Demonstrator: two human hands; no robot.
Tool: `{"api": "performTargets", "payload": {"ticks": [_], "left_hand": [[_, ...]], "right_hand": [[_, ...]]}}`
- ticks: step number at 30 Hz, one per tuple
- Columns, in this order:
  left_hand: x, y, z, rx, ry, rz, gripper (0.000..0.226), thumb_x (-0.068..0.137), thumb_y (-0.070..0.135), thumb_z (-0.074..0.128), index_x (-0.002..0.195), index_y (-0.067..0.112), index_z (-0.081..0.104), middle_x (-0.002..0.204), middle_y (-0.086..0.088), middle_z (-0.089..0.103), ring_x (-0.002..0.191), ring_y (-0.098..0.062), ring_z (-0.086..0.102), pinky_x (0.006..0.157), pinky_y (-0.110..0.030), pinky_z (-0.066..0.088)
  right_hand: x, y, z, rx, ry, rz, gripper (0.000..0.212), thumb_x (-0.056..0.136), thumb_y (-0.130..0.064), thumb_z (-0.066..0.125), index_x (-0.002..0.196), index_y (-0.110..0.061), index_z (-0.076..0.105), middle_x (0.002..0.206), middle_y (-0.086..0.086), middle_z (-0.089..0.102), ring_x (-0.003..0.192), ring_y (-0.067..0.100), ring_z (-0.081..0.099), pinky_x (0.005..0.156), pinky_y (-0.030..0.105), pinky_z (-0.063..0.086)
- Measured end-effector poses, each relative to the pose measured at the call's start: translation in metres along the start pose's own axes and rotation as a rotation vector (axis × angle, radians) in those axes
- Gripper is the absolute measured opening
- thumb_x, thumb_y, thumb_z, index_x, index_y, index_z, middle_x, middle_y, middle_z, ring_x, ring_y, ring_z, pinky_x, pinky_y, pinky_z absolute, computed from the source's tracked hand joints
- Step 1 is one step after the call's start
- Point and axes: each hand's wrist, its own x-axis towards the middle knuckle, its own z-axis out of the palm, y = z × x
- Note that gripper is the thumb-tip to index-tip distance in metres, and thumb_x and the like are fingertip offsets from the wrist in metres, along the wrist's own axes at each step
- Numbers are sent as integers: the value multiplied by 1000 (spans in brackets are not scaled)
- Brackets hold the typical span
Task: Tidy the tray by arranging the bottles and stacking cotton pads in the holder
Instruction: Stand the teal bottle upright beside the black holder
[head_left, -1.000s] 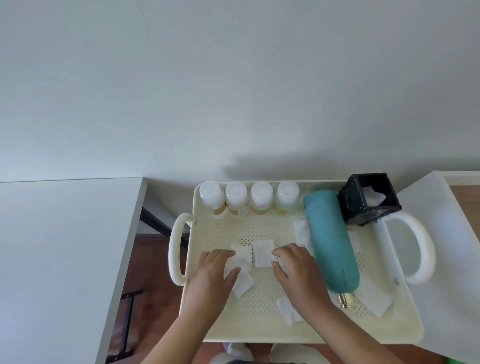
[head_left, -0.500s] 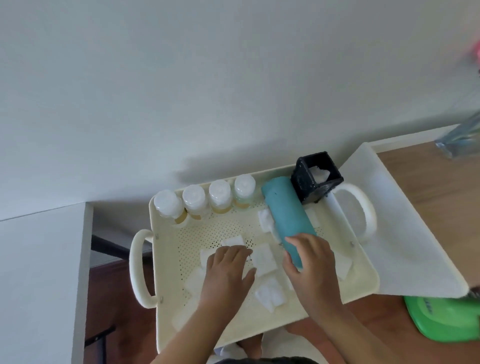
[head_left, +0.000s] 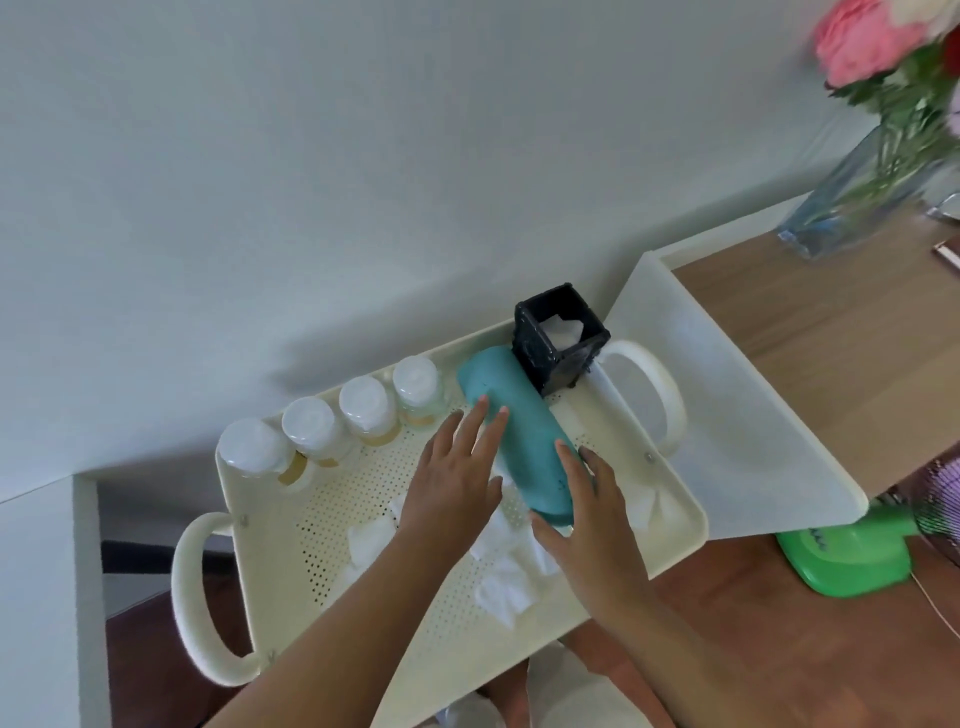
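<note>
A cream perforated tray (head_left: 322, 525) with loop handles holds everything. Along its far edge stand several small white-capped bottles (head_left: 363, 408) in a row. A long teal bottle (head_left: 519, 431) lies on its side in the tray. My left hand (head_left: 457, 478) rests on its left flank with fingers spread. My right hand (head_left: 592, 525) cups its near end, thumb and fingers on either side. A black square holder (head_left: 558, 343) stands at the far right corner with a cotton pad inside. Loose white cotton pads (head_left: 501, 582) lie scattered on the tray floor, partly under my hands.
A white board (head_left: 727, 415) lies under the tray's right handle on a wooden table (head_left: 831, 322). A glass vase (head_left: 862, 192) with flowers stands at the far right. A green object (head_left: 852, 556) sits at the near right. A white surface (head_left: 36, 597) borders the left.
Both hands left the cotton pads and moved onto the teal bottle. The view swung to the right, bringing the vase and the wooden table into sight.
</note>
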Motion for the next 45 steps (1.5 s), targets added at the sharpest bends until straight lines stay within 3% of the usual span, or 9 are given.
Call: {"api": "performTargets", "payload": {"ticks": [7, 14, 17, 20, 24, 28, 31, 37, 45], "left_hand": [[10, 1, -1, 43, -11, 127, 80, 77, 24, 80, 146, 25, 38, 157, -3, 34, 142, -29, 34, 108, -42, 43], [13, 2, -11, -11, 43, 199, 74, 78, 27, 79, 143, 25, 44, 152, -2, 42, 140, -30, 39, 100, -42, 51], [13, 0, -20, -124, 57, 195, 75, 80, 30, 78, 144, 28, 41, 153, 3, 39, 142, -27, 34, 101, -38, 47], [14, -5, -32, -231, 17, 173, 77, 86, 33, 69, 147, 40, 25, 157, 14, 24, 148, -18, 21, 114, -33, 30], [17, -13, -46, -286, -16, 152, 78, 90, 30, 65, 148, 41, 14, 156, 21, 13, 147, -10, 19, 117, -30, 23], [16, -10, -55, -288, 29, 149, 69, 92, 41, 57, 151, 34, 21, 156, 14, 23, 142, -12, 31, 111, -27, 29], [14, -3, -55, -293, 71, 148, 70, 89, 50, 51, 150, 27, 26, 156, 4, 32, 141, -15, 35, 111, -25, 30], [20, 6, -53, -327, 135, 97, 91, 71, 39, 81, 147, 24, 34, 151, 3, 40, 137, -13, 38, 109, -23, 32], [47, -3, -88, -463, 86, 7, 84, 66, 52, 81, 138, 37, 40, 133, 15, 54, 114, -1, 53, 97, -24, 48]], "right_hand": [[3, -2, -1, 28, 10, 12, 84, 81, -37, 73, 148, -35, 22, 146, -1, 32, 124, 18, 42, 91, 30, 53], [11, -15, -24, 15, 57, -10, 81, 75, -38, 75, 144, -34, 34, 137, -4, 42, 118, 15, 43, 86, 27, 52], [15, -28, -38, 5, 69, -50, 77, 74, -42, 73, 142, -35, 37, 136, -8, 44, 111, 10, 39, 80, 16, 46], [21, -44, -49, 26, 60, -87, 73, 76, -47, 72, 140, -37, 40, 138, -12, 45, 108, 8, 37, 72, 7, 36], [30, -59, -61, 116, 27, -114, 70, 78, -51, 71, 140, -35, 42, 141, -15, 46, 117, 8, 40, 86, 10, 36], [36, -57, -81, 259, -23, -140, 68, 77, -46, 74, 138, -35, 48, 143, -17, 45, 130, 5, 40, 100, 20, 43], [38, -51, -89, 270, -68, -164, 65, 79, -36, 75, 138, -37, 47, 143, -22, 44, 128, 0, 41, 102, 29, 47], [36, -62, -80, 236, 3, -232, 65, 78, -36, 76, 137, -26, 52, 139, -15, 48, 117, -8, 41, 85, 0, 41], [92, -77, -110, 347, -191, -299, 55, 74, -35, 80, 125, -32, 63, 132, -12, 58, 111, 5, 60, 89, 20, 52]]}}
